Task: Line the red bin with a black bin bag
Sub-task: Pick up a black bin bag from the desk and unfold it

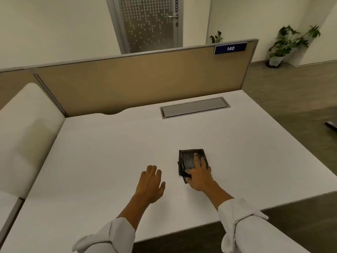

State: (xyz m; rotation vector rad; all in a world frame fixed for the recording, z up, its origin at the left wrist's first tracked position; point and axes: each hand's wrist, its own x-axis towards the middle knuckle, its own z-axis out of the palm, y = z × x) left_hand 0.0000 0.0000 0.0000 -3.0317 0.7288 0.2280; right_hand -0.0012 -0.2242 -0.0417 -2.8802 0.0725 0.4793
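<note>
A folded black bin bag (188, 159) lies flat on the white desk (109, 152), right of centre and near the front edge. My right hand (198, 176) rests on top of the bag's near right part, fingers spread across it and thumb at its near edge. My left hand (150, 183) hovers over the bare desk to the left of the bag, fingers apart, holding nothing. No red bin is in view.
A grey cable flap (194, 107) is set into the desk at the back right. A tan divider panel (136, 79) with a blue "140" label (230, 48) stands behind the desk. Beyond are a door (147, 22) and potted plants (288, 44); wood floor lies to the right.
</note>
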